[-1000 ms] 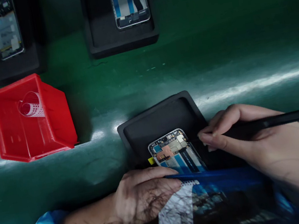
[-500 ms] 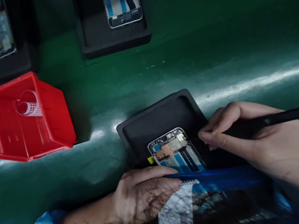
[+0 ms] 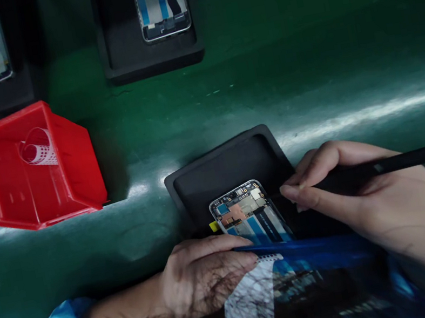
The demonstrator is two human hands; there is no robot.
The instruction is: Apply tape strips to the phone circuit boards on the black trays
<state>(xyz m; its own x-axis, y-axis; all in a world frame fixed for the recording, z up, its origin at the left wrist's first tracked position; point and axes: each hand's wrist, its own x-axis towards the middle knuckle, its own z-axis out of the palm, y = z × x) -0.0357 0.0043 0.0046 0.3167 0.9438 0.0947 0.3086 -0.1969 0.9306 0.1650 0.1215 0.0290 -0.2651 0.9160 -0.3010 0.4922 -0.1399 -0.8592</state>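
In the head view, an opened phone (image 3: 242,214) with a bare circuit board lies in a black tray (image 3: 222,165). A small yellow tab (image 3: 214,226) sticks out from its left edge. My right hand (image 3: 378,212) pinches slim black tweezers (image 3: 386,165), held slanted to the right of the phone; their tips are hard to see in the dark. My left hand (image 3: 208,275) is closed at the phone's lower left. Its fingertips are on a white strip with a perforated edge (image 3: 249,300), partly behind dark hair strands. Blue cloth covers the phone's lower end.
A red bin (image 3: 80,166) with a curled perforated white strip (image 3: 40,151) stands at left on the green surface (image 3: 301,55). Behind it are two more black trays, one at top middle (image 3: 155,65) and one at top left (image 3: 0,100), each with an opened phone.
The two far trays with phones have shifted left. In the picture the red bin sits slightly further left too. Both my hands and the near phone are almost unmoved.
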